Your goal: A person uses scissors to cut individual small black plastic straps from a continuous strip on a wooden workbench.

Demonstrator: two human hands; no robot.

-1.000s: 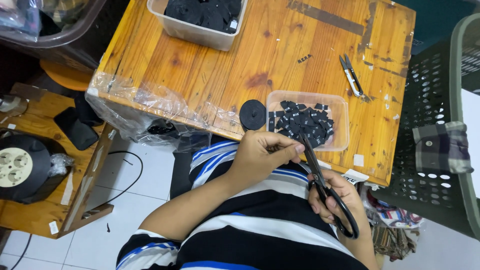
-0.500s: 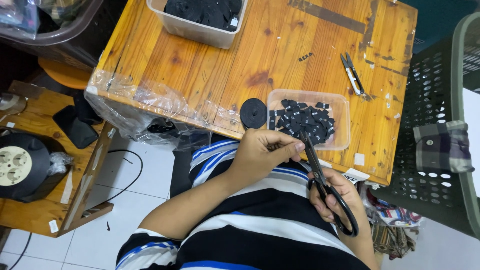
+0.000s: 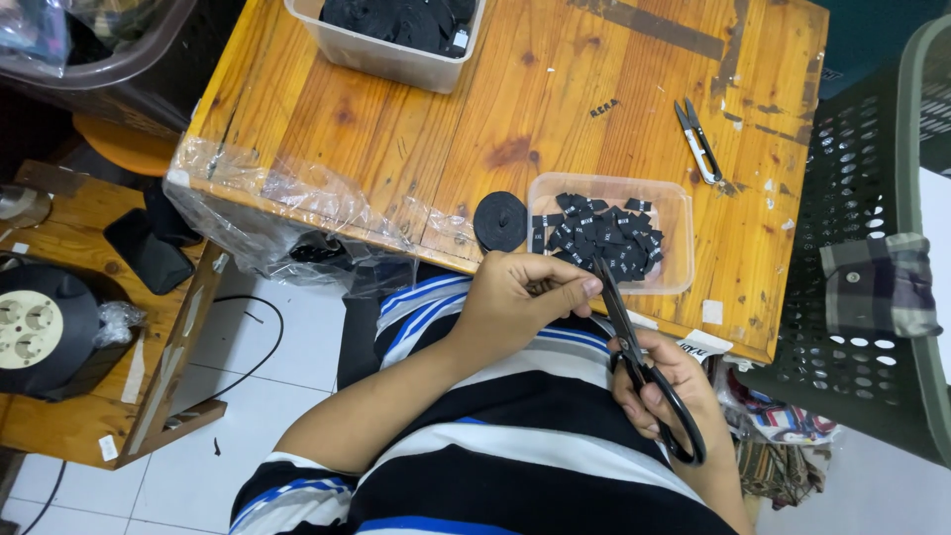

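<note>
My left hand pinches a strip of black ribbon at its fingertips, just below the table edge. My right hand grips black-handled scissors, whose blades point up toward the left fingertips. A round roll of black ribbon lies on the wooden table near its front edge. Beside it a shallow clear tray holds several cut black label pieces.
A clear tub of black pieces stands at the table's far side. Small metal snips lie at right. A green plastic basket with a plaid cloth stands right. A cable reel sits on a low wooden stand left.
Both hands stay in nearly the same place with the scissors against the ribbon; the scissors' blades have shifted only slightly.
</note>
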